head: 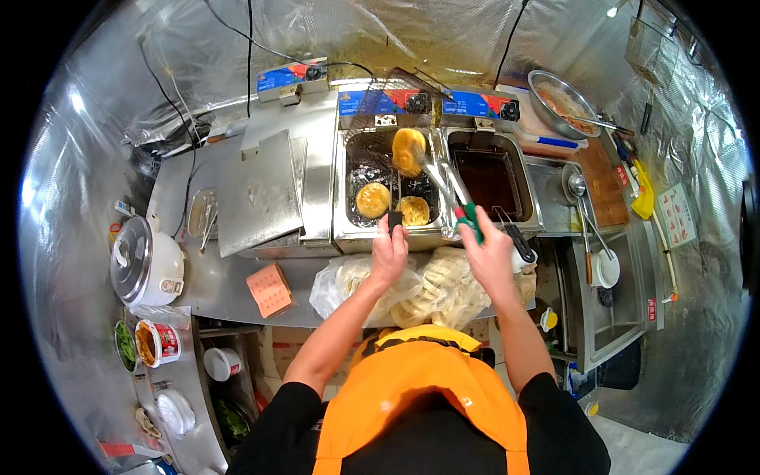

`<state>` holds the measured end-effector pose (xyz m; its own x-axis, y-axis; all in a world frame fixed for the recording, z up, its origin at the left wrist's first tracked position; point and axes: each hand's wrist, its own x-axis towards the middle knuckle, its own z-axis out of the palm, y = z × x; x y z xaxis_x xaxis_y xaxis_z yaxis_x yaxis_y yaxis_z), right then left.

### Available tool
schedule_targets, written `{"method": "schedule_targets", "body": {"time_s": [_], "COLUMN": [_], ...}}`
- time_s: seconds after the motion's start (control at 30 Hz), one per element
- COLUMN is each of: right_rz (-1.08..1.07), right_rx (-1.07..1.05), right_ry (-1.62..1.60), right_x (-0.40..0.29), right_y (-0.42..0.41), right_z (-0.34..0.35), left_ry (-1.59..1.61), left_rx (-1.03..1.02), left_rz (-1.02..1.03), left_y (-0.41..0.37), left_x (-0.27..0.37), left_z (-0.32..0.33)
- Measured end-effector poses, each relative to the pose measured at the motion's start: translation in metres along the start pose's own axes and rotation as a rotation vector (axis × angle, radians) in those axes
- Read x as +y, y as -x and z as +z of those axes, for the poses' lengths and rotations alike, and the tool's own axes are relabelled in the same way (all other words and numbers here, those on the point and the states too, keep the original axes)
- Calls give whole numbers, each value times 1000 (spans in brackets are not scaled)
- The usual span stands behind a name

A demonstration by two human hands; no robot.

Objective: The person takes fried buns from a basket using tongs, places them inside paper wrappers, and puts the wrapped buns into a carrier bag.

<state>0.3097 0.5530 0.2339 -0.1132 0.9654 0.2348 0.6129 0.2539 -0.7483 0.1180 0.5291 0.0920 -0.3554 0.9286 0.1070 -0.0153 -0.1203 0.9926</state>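
My right hand (488, 255) grips the green handles of metal tongs (442, 181), whose tips hold a round golden flatbread (409, 152) over the left fryer well (350, 169). In my left hand (390, 252) is the black handle of a frying basket, at the well's front edge. Two more round flatbreads lie low in that well, one at the left (373, 200) and one at the right (414, 211). Dark oil (487, 181) fills the right well, where a second basket's black handle (520, 242) sticks out at the front beside my right hand.
Plastic bags of pale dough pieces (445, 288) lie before the fryer. Metal lids (261, 190) rest to its left, near a rice cooker (148, 261). At the right are a steel bowl (563, 104), ladles (576, 185) and a sink (617, 323). Cables hang behind.
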Motion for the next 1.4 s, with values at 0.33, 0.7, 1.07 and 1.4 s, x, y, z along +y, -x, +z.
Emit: {"method": "schedule_targets", "body": {"time_s": [0.33, 0.7, 1.07, 1.4], "right_rz": [-280, -36, -32, -59], "right_rx": [-140, -110, -4, -86], "right_ry": [843, 382, 115, 235], "right_x": [58, 63, -14, 5], "right_y": [-61, -45, -26, -37], "right_z": [117, 64, -10, -13], "left_ry": [60, -301, -245, -11], "left_rx": [19, 102, 84, 92], "left_rz": [46, 120, 24, -8], "left_y": [-19, -4, 15, 30], "left_x": [36, 20, 11, 21], "left_z": [-3, -23, -12, 13]}}
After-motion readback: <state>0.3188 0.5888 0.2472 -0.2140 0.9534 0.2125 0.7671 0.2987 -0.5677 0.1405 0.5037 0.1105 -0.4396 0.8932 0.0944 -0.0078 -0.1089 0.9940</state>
